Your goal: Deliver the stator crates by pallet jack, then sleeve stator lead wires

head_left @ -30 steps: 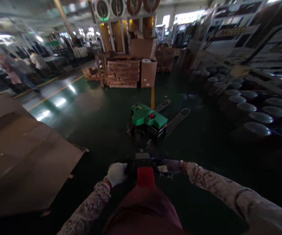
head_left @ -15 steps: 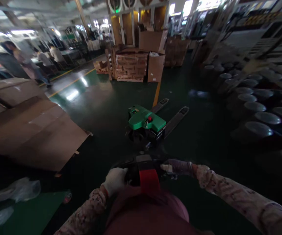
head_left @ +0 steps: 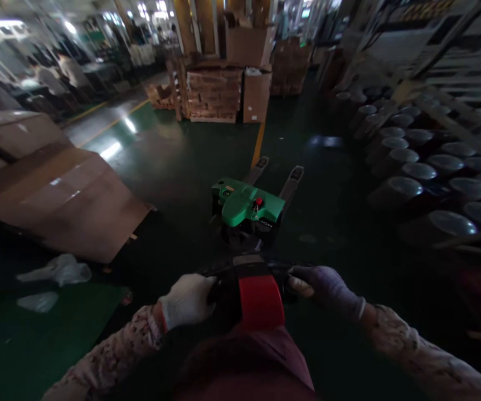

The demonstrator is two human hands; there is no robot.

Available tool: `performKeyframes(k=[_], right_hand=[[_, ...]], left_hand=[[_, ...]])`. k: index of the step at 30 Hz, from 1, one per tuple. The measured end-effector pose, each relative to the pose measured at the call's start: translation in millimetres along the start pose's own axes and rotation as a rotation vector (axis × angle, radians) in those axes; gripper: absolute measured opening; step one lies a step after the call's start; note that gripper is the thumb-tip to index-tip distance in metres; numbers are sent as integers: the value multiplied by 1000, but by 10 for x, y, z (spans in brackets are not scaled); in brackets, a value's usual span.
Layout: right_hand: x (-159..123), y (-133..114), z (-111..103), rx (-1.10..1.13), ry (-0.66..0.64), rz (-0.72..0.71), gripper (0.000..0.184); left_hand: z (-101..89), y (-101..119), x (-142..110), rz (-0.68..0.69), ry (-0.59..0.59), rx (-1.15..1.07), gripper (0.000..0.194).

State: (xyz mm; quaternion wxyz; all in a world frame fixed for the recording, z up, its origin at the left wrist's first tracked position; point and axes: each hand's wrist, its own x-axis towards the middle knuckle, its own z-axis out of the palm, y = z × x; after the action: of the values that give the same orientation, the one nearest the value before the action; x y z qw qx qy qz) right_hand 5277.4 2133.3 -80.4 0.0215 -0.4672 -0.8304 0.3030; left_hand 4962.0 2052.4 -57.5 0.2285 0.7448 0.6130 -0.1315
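While the left hand (head_left: 188,301) and right hand (head_left: 326,289) wrap closed around the handle (head_left: 261,301) of the pallet jack (head_left: 246,203), forks (head_left: 291,181) ahead on the floor, a careless swing could clip the drums (head_left: 394,192)

Cartons stacked on a wooden pallet (head_left: 213,94) stand ahead, beside a yellow floor line (head_left: 258,145). Right: rows of silver-topped drums (head_left: 418,178). Left: flattened cardboard sheets (head_left: 64,189) and loose plastic film (head_left: 58,270) on the green floor (head_left: 35,340); workers (head_left: 71,71) in background.
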Motion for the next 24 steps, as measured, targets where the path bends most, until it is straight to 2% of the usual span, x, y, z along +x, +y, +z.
performKeyframes(k=[5, 7, 8, 10, 12, 13, 14, 16, 20, 24], right_hand=[[-419, -376, 379, 17, -47, 99, 48], [-484, -531, 527, 18, -18, 133, 47], [-490, -620, 590, 10, 4, 163, 48], [-460, -829, 699, 1, 41, 242, 51], [-388, -1079, 801, 17, 52, 308, 53], [-341, -1217, 856, 33, 52, 332, 54], [-289, -1361, 915, 49, 48, 354, 54], [-172, -1650, 1041, 83, 48, 398, 53], [105, -2146, 1220, 127, 58, 485, 46], [414, -2426, 1192, 103, 68, 581, 48]], left_hand=[[221, -112, -404, 85, -31, -38, 31], [341, -250, -539, 149, 57, 14, 35], [404, -353, -593, 180, 149, 83, 39], [518, -630, -665, 259, 424, 275, 44], [577, -983, -680, 366, 720, 452, 43], [574, -1175, -666, 435, 829, 505, 40], [547, -1370, -639, 499, 904, 534, 37], [423, -1745, -558, 613, 968, 551, 34], [45, -2342, -319, 793, 949, 537, 34], [-235, -2711, 21, 925, 909, 507, 32]])
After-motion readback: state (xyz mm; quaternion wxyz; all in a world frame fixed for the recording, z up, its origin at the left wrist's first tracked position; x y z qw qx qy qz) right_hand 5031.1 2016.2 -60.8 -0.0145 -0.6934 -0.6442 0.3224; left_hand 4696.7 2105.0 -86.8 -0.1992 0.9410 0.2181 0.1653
